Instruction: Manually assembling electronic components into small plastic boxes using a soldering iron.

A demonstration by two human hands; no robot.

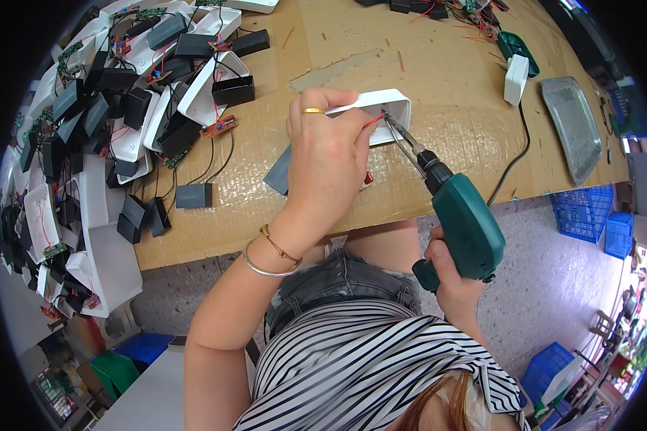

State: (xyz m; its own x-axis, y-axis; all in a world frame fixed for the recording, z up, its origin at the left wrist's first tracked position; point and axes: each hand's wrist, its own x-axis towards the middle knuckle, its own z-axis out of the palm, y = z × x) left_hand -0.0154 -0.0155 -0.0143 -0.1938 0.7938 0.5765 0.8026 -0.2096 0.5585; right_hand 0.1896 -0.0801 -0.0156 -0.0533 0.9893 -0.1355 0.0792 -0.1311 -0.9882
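Note:
My left hand [327, 147] is closed over a white plastic housing [401, 98] on the cardboard-covered table. Its fingertips pinch a thin red wire [373, 121] that runs into the housing. In my right hand [453, 276] is a green soldering gun [469, 226], gripped by its handle below the table's front edge. The gun's long metal tip and a thin tube beside it reach into the housing, close to the wire's end. Partly hidden under my left wrist lies a black box [277, 174]. A small red part [368, 179] shows beside that hand.
A heap of white housings, black boxes [233, 90], wires and circuit boards [218, 126] fills the left side. At the right lie a grey metal tray [572, 129] and a white adapter [515, 80] with a black cord. Blue crates [582, 212] stand on the floor.

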